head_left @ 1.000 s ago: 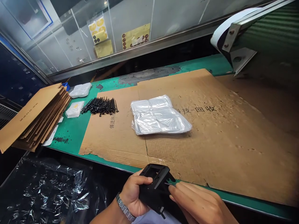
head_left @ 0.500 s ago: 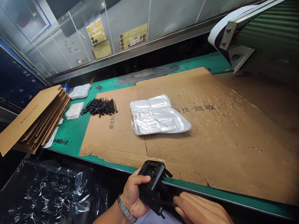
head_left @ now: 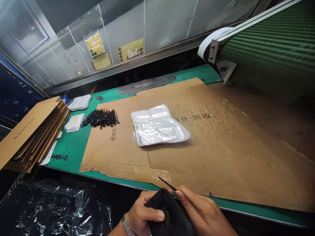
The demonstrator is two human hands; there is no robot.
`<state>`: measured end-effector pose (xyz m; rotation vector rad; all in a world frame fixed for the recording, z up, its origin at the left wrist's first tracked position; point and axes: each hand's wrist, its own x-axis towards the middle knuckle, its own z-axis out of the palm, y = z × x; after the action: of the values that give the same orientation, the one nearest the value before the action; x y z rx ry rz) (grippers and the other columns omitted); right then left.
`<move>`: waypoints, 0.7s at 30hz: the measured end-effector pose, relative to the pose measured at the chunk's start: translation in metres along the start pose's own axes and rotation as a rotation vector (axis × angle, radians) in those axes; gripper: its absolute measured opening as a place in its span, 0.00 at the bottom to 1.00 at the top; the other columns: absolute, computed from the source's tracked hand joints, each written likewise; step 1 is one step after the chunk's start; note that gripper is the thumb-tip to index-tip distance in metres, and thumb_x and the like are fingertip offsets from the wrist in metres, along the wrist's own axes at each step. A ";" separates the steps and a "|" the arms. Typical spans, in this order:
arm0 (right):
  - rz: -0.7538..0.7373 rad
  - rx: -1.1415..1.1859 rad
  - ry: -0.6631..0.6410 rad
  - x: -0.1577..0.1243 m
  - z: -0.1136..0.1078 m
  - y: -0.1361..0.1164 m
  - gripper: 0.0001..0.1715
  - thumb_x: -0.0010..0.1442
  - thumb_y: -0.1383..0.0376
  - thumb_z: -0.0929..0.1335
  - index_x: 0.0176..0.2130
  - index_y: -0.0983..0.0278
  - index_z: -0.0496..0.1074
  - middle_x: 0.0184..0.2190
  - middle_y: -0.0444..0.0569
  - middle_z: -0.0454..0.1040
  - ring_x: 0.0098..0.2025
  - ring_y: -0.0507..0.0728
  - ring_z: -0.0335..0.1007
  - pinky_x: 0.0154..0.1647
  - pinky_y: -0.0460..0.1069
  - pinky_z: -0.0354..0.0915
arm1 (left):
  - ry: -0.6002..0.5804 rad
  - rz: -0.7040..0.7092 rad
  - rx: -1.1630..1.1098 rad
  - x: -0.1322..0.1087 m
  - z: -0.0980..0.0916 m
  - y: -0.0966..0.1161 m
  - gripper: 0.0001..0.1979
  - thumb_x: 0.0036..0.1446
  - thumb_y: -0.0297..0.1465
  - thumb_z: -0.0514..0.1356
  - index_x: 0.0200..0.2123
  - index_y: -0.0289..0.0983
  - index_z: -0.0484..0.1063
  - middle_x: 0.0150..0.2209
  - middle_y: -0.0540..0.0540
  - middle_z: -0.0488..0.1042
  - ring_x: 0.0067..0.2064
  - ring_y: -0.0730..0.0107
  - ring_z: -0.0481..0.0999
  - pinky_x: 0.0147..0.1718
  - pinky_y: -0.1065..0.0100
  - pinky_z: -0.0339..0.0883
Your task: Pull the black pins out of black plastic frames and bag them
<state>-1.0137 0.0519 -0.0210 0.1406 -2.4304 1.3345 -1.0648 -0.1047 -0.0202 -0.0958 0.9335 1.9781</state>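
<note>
Nearest, at the bottom of the view, the left hand [head_left: 144,216], a metal link watch [head_left: 127,226] on its wrist, curls closed around a black moulded part [head_left: 169,214], whose shape is too dark to read. The right hand [head_left: 201,209] is in a narrow pinch at the part's upper edge, its fingertips [head_left: 180,194] on the lower end of a thin black pin [head_left: 166,183], which points up and away over the bench edge. Both hands are just in front of that edge, the part just short of a flattened corrugated cardboard sheet [head_left: 221,164], which lies torn along its near side on a green bench mat [head_left: 70,164].

On the cardboard sits a stack of clear plastic bags [head_left: 159,126], with Chinese characters [head_left: 193,117] printed just beyond it. Farther left is a row of loose black pins [head_left: 100,118] at the sheet's edge, beside two small clear packets [head_left: 74,123] — and past them a pile of flat cardboard sheets [head_left: 36,131]. Crumpled black plastic film [head_left: 49,209] hangs below the bench, left of the hands — a green ribbed conveyor belt [head_left: 270,42] runs overhead at right.
</note>
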 end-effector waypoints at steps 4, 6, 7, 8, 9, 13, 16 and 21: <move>-0.053 0.065 -0.030 0.003 -0.012 -0.009 0.20 0.68 0.61 0.56 0.26 0.61 0.61 0.18 0.40 0.63 0.18 0.49 0.61 0.18 0.41 0.59 | -0.069 0.124 0.276 0.007 -0.018 0.002 0.28 0.28 0.45 0.71 0.33 0.31 0.78 0.17 0.51 0.66 0.20 0.80 0.59 0.21 0.74 0.51; -0.118 0.047 -0.044 0.004 -0.017 -0.016 0.20 0.68 0.61 0.56 0.26 0.61 0.63 0.19 0.41 0.65 0.19 0.49 0.63 0.21 0.41 0.61 | -0.076 0.162 0.352 0.010 -0.024 0.005 0.29 0.25 0.46 0.71 0.32 0.34 0.79 0.17 0.50 0.67 0.20 0.79 0.59 0.23 0.73 0.53; -0.147 0.039 -0.048 0.004 -0.019 -0.020 0.20 0.68 0.61 0.56 0.27 0.61 0.64 0.19 0.42 0.66 0.20 0.50 0.64 0.22 0.42 0.62 | -0.086 0.165 0.385 0.011 -0.026 0.007 0.29 0.24 0.46 0.71 0.32 0.35 0.79 0.17 0.50 0.69 0.20 0.78 0.59 0.23 0.72 0.54; -0.168 0.029 -0.054 0.005 -0.020 -0.023 0.20 0.68 0.61 0.56 0.27 0.62 0.64 0.19 0.42 0.66 0.20 0.50 0.64 0.22 0.42 0.62 | -0.099 0.163 0.415 0.012 -0.027 0.008 0.30 0.23 0.47 0.71 0.32 0.35 0.79 0.18 0.49 0.70 0.20 0.77 0.60 0.24 0.71 0.55; -0.185 0.019 -0.060 0.005 -0.020 -0.026 0.20 0.68 0.62 0.56 0.27 0.62 0.65 0.19 0.42 0.65 0.20 0.51 0.64 0.23 0.43 0.63 | -0.113 0.160 0.442 0.013 -0.027 0.009 0.30 0.22 0.47 0.71 0.31 0.36 0.79 0.19 0.48 0.71 0.20 0.76 0.60 0.24 0.70 0.56; -0.218 -0.022 -0.102 0.004 -0.015 -0.029 0.20 0.68 0.65 0.55 0.28 0.62 0.67 0.19 0.43 0.65 0.19 0.51 0.62 0.23 0.44 0.62 | -0.185 0.148 0.483 0.013 -0.024 0.012 0.28 0.25 0.48 0.70 0.32 0.37 0.79 0.23 0.45 0.75 0.22 0.74 0.64 0.29 0.69 0.59; -0.233 -0.046 -0.103 0.005 -0.012 -0.028 0.20 0.68 0.67 0.54 0.29 0.63 0.67 0.19 0.43 0.65 0.19 0.51 0.62 0.22 0.45 0.61 | -0.222 0.160 0.488 0.012 -0.022 0.013 0.27 0.27 0.47 0.70 0.32 0.38 0.79 0.24 0.45 0.75 0.22 0.75 0.63 0.28 0.69 0.58; -0.292 -0.058 -0.115 0.003 -0.012 -0.029 0.21 0.67 0.70 0.53 0.25 0.63 0.62 0.17 0.41 0.61 0.17 0.49 0.57 0.19 0.45 0.56 | -0.216 0.180 0.473 0.015 -0.028 0.011 0.27 0.28 0.48 0.70 0.33 0.38 0.79 0.22 0.45 0.73 0.20 0.78 0.61 0.25 0.71 0.57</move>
<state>-1.0056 0.0466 0.0090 0.5489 -2.4225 1.1535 -1.0898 -0.1150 -0.0405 0.4738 1.2703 1.8288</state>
